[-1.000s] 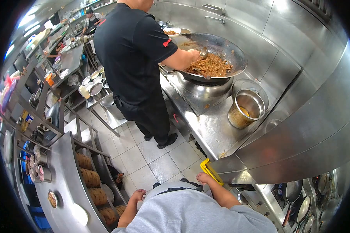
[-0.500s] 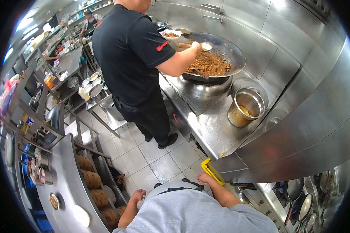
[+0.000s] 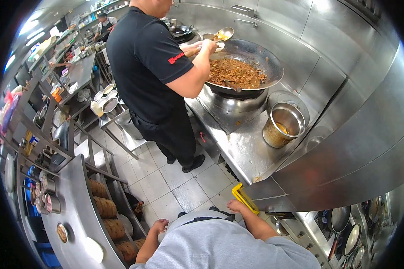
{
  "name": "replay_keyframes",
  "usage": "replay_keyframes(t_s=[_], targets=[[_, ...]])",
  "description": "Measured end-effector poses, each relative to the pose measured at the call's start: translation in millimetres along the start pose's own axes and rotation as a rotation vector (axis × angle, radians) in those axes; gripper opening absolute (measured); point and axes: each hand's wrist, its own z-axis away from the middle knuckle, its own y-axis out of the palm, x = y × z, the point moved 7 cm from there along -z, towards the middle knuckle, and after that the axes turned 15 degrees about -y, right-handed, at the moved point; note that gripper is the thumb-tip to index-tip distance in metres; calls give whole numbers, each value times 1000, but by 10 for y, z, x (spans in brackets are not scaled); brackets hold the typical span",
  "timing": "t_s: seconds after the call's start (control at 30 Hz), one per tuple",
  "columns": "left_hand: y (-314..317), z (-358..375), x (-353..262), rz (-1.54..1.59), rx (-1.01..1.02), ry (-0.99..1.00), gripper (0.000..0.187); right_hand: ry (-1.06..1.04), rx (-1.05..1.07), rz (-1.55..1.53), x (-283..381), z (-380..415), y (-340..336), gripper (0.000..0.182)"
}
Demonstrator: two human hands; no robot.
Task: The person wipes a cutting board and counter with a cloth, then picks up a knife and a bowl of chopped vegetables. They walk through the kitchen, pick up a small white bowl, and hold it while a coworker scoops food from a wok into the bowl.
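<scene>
Both my arms hang beside my grey shirt, low in the head view. My left hand [image 3: 161, 225], empty with loosely bent fingers, is nearest the metal rack of brown rolled stacks [image 3: 113, 227]. My right hand [image 3: 234, 206] is also empty, fingers slightly curled, right by a yellow frame [image 3: 245, 199] at the counter's end. Ahead, a co-worker [image 3: 148, 58] in black holds a ladle [image 3: 226, 33] with yellowish content over the back rim of a big wok [image 3: 274, 67]. Brown chopped food [image 3: 238, 73] fills much of the wok. A white dish [image 3: 220, 46] shows beside the co-worker's hands.
A steel pot [image 3: 280, 130] stands on the stove counter [image 3: 249, 154]. To my left, a steel worktop [image 3: 72, 197] bears a bowl of food [image 3: 62, 233] and a white oval plate [image 3: 94, 249]. Pans [image 3: 339, 219] sit at lower right. Tiled floor [image 3: 184, 190] lies before me.
The co-worker's ladle has gone from over the food to the wok's back left rim, and their arms have drawn in to the left. My hands have stayed in place.
</scene>
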Motion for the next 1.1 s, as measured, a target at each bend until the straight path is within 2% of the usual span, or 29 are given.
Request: replay_keyframes(t_s=[0.7,1.1], targets=[[17,53,-27,-31,-21,-33,28,-14,24,55,54,29,3,26],[13,-260,235,85,34,-78,26,-10,32,45,-9,-57,0,28]])
